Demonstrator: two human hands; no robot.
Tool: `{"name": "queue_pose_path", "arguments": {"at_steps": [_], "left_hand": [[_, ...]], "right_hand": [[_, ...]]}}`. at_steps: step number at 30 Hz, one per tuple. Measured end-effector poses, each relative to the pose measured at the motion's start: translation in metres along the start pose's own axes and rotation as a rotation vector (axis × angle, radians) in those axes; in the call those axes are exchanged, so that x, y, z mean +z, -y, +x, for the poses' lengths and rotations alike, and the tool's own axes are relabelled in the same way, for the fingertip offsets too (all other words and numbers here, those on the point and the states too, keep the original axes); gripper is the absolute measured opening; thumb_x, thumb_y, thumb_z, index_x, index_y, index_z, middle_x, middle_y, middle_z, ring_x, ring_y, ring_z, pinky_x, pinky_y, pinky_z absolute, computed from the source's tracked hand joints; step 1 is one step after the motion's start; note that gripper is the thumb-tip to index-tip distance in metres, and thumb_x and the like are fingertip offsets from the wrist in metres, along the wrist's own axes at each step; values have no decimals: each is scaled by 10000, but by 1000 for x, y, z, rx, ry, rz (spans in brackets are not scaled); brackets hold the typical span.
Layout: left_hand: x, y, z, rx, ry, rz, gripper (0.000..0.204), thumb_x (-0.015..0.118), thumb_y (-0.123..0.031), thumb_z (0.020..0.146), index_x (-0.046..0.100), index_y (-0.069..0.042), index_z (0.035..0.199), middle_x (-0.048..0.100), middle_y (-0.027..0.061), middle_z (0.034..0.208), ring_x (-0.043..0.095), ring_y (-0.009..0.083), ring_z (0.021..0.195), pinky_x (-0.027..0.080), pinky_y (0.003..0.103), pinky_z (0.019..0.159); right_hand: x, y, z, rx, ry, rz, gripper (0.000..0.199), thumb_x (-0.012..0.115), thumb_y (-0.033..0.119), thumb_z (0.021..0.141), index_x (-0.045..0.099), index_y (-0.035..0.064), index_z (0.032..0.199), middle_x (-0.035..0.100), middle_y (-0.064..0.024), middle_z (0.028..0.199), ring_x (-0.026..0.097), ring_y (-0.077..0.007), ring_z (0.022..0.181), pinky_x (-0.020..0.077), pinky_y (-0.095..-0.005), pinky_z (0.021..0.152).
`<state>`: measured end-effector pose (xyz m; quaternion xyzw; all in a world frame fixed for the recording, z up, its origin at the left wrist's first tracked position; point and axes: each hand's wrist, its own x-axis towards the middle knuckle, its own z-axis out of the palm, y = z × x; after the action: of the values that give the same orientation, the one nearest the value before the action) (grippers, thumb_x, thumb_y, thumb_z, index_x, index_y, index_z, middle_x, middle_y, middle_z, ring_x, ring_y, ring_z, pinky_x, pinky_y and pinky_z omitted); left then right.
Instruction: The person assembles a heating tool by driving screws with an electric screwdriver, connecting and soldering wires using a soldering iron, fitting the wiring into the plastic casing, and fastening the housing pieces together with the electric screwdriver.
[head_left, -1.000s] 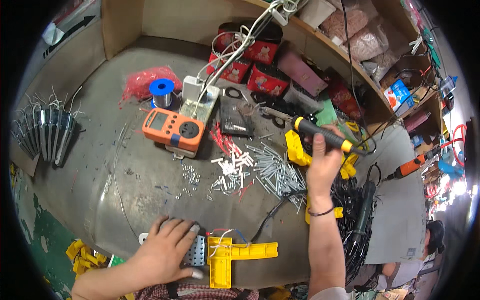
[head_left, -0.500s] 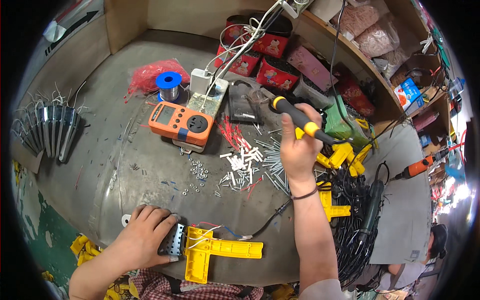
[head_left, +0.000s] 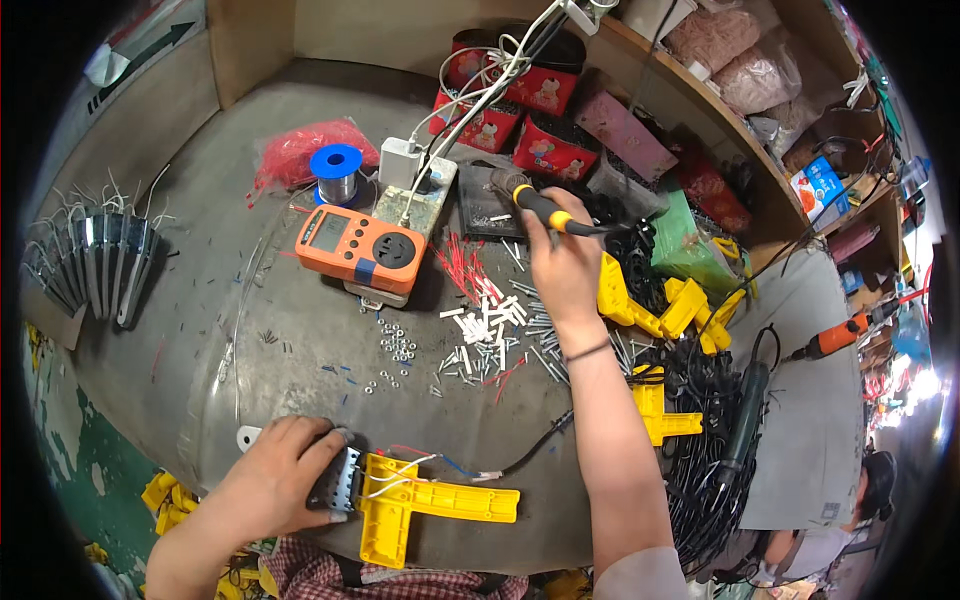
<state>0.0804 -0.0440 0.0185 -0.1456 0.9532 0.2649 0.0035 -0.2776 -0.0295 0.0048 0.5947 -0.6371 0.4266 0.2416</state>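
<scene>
My right hand (head_left: 565, 268) grips a soldering iron (head_left: 540, 205) with a black and yellow handle, held over the dark pad at the back of the bench. My left hand (head_left: 275, 480) presses down on a small grey metal part (head_left: 338, 482) at the near edge. That part is joined to a yellow plastic T-shaped piece (head_left: 430, 500) with red, blue and white wires coming out of it. A black cable (head_left: 535, 450) runs from those wires toward my right arm.
An orange meter (head_left: 360, 250) sits mid-bench beside a white power strip (head_left: 420, 190), a solder spool (head_left: 335, 172) and red wires (head_left: 300, 150). Loose screws and metal pins (head_left: 490, 335) are scattered in the middle. Yellow parts (head_left: 660, 305) and black cables (head_left: 710, 440) lie right; metal pieces (head_left: 95, 265) left.
My right hand has carried the soldering iron from the right side toward the back centre of the bench. My left hand stays on the grey part at the near edge.
</scene>
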Motion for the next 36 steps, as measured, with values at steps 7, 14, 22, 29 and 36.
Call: {"name": "queue_pose_path", "arguments": {"at_steps": [7, 14, 22, 29, 36], "left_hand": [[-10, 6, 1, -42, 40, -12, 829, 810, -259, 501, 446, 2, 1199, 440, 184, 1188, 428, 378, 1106, 349, 443, 960], [-1, -70, 60, 273, -176, 128, 644, 758, -323, 561, 525, -53, 1096, 459, 127, 1213, 421, 290, 1157, 259, 539, 996], [22, -57, 55, 266, -274, 108, 526, 689, -211, 641, 533, -27, 1109, 549, 96, 1101, 485, 246, 1092, 250, 549, 997], [31, -10, 33, -105, -213, -781, 314, 592, -81, 807, 532, -5, 1106, 600, 152, 1025, 581, 213, 901, 411, 324, 903], [33, -13, 43, -17, -213, -691, 191, 620, -56, 754, 608, 6, 934, 572, 104, 736, 573, 221, 797, 442, 315, 738]], "right_hand": [[-50, 33, -25, 520, 905, 140, 298, 596, 234, 814, 553, 2, 996, 604, -176, 821, 595, -322, 795, 457, -394, 682], [-120, 88, -93, 445, 1115, 612, 284, 608, 291, 828, 609, 29, 939, 558, -117, 828, 557, -276, 818, 437, -345, 741], [-137, 121, -88, 678, 1133, 589, 255, 570, 230, 860, 599, 26, 1010, 628, -149, 846, 610, -294, 768, 464, -350, 676], [-97, 151, -69, 585, 965, 528, 216, 560, 214, 863, 594, 12, 931, 602, -159, 816, 591, -314, 776, 455, -364, 685], [-91, 152, -79, 727, 804, 530, 149, 635, 159, 809, 646, 19, 858, 626, -119, 783, 598, -229, 651, 468, -302, 595]]}}
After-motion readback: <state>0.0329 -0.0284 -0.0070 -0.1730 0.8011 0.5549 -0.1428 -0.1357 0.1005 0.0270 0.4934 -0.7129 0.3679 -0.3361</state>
